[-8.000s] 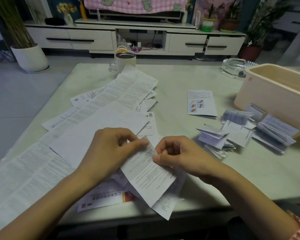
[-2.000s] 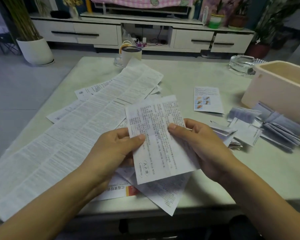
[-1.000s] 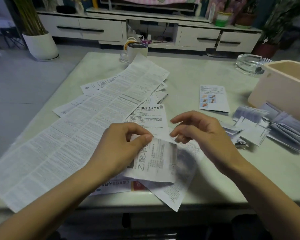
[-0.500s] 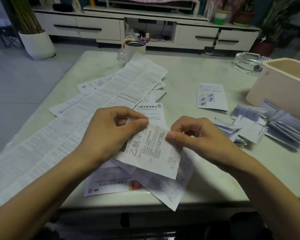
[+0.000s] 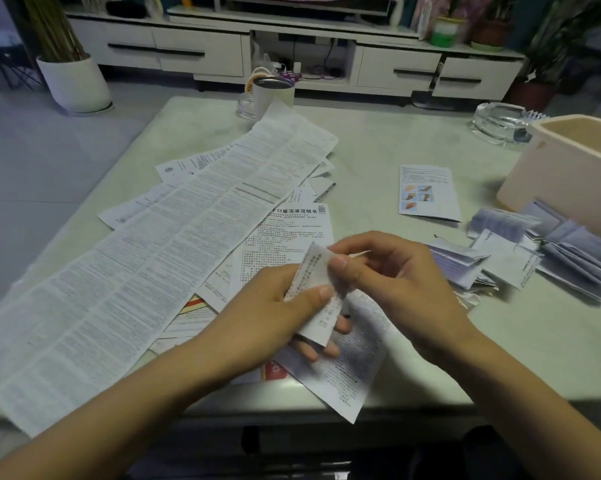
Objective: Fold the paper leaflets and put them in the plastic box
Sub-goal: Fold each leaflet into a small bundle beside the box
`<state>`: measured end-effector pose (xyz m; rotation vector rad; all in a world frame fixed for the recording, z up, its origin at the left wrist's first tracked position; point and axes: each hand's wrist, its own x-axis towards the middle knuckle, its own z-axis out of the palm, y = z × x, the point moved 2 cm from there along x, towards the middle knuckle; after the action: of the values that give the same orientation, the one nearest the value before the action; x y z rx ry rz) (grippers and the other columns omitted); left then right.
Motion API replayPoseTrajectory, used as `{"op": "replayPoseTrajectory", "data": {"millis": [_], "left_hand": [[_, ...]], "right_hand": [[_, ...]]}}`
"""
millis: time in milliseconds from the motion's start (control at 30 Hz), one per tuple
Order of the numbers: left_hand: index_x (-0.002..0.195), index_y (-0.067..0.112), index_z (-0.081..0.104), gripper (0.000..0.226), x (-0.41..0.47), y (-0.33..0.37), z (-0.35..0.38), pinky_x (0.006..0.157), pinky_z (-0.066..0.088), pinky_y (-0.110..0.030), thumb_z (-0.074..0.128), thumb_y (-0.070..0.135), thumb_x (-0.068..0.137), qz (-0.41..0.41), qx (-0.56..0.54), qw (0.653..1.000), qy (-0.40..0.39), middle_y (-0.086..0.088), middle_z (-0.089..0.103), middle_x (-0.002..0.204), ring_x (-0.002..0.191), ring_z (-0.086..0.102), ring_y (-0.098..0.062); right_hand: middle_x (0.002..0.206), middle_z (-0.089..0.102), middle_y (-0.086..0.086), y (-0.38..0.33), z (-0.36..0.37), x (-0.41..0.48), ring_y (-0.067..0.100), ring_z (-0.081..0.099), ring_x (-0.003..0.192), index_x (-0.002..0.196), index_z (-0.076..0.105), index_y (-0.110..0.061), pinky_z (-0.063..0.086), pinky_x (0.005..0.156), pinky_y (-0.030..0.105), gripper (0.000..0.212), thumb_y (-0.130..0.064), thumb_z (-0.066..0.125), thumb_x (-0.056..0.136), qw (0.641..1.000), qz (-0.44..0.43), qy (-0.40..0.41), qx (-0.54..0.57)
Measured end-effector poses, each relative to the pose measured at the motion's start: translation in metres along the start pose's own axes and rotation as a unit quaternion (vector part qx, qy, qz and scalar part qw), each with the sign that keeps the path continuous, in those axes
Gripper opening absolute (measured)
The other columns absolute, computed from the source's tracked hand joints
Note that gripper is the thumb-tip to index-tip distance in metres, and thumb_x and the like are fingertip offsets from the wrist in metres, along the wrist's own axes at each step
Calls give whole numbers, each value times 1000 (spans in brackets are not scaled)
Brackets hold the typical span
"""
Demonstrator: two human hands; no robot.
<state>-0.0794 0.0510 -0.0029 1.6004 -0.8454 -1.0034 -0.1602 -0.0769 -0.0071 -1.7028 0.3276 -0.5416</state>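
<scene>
Pale and marbled, the worktop [image 5: 378, 143] stands before a long white media cabinet [image 5: 292, 60], with a potted plant [image 5: 72, 77] on the floor at the far left. Just above its near edge, both hands work one small leaflet [image 5: 314, 299], already folded to a narrow strip. The left hand [image 5: 274, 313] has its grip clamped on the strip's lower part, thumb on top and fingers beneath; the right hand [image 5: 392, 282] pinches the upper edge between thumb and forefinger.

Left of the grip and beyond it, unfolded sheets [image 5: 153, 258] fan across the worktop; one more sheet [image 5: 340, 362] lies directly under the hands. Right of the grip sits a heap of folded leaflets [image 5: 520, 251], and beyond that, touching or nearly touching the heap, the plastic box [image 5: 548, 174], open at the top.

Such paper looks thin, light and limp: it will likely spring open unless the crease is pressed hard, and could tear if tugged. Holding it at the folded edge, with the layers pinched together, seems the safest grip for carrying it rightwards to the box.
</scene>
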Motion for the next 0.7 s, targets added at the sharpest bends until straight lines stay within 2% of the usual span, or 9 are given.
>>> {"op": "replayPoseTrajectory", "data": {"millis": [67, 133, 200, 300, 367, 467, 533, 600, 700], "left_hand": [[88, 15, 63, 18, -1, -1, 0, 46, 50, -19, 46, 16, 95, -23, -17, 999, -13, -7, 74, 79, 56, 67, -17], [82, 13, 62, 22, 0, 0, 0, 42, 43, -16, 45, 14, 96, -33, -12, 999, -40, -5, 73, 72, 43, 58, -8], [78, 13, 63, 25, -1, 0, 1, 40, 38, -14, 45, 14, 96, -41, 6, 996, -77, -1, 70, 64, 37, 49, -5], [72, 15, 63, 29, -1, -2, 3, 40, 35, -13, 46, 17, 96, -40, 33, 994, -94, 2, 68, 60, 37, 44, -6], [67, 13, 63, 35, 2, -3, 2, 42, 34, -12, 45, 20, 96, -28, 41, 995, -85, 5, 58, 45, 37, 41, -5], [62, 12, 62, 40, 6, 3, -1, 45, 33, -10, 44, 24, 95, 2, 61, 997, -54, 8, 49, 36, 37, 40, -4], [65, 10, 58, 37, 10, 7, -1, 43, 32, -8, 42, 20, 96, 14, 59, 997, -42, 8, 54, 38, 35, 39, -2], [68, 10, 55, 32, 14, 8, -1, 41, 33, -10, 43, 19, 96, 12, 42, 999, -28, 5, 60, 45, 34, 41, -3], [72, 9, 62, 31, 20, 4, -2, 41, 35, -10, 44, 19, 96, 14, 43, 999, -8, -1, 65, 53, 37, 45, -7]], "right_hand": [[67, 61, -1, 0, -1, 0, 11, 55, 59, 98, 66, -14, 45, 57, 19, 21, -1, 66, 81, 1000, -11, 8, 14], [64, 56, 0, -1, -3, 0, 9, 51, 56, 106, 63, -16, 42, 52, 17, 26, -10, 66, 81, 1000, -7, -14, 8], [65, 57, 1, -2, -3, -2, 9, 51, 58, 97, 68, -16, 40, 52, 14, 21, -24, 65, 78, 997, 1, -65, -30], [68, 63, -10, -2, -2, -3, 1, 56, 62, 77, 73, -14, 39, 58, 10, 14, -28, 70, 79, 989, -29, -86, -117], [66, 63, -15, -2, -6, -2, -1, 56, 60, 74, 73, -15, 39, 58, 10, 14, -29, 70, 76, 988, -41, -49, -143], [57, 62, -11, -6, -15, 1, -2, 52, 51, 73, 71, -12, 38, 50, 10, 17, -29, 69, 73, 996, -23, 13, -80], [50, 59, -10, -9, -19, 2, -1, 48, 44, 72, 69, -10, 35, 45, 9, 9, -18, 66, 76, 998, -13, 40, -47], [46, 56, -11, -10, -26, 3, 0, 46, 43, 71, 69, -11, 34, 44, 9, 11, -9, 65, 81, 996, -9, 72, -50], [47, 56, -14, -10, -48, 7, -2, 44, 46, 70, 68, -18, 35, 48, 10, 17, -10, 65, 85, 983, -18, 164, -83]]}}
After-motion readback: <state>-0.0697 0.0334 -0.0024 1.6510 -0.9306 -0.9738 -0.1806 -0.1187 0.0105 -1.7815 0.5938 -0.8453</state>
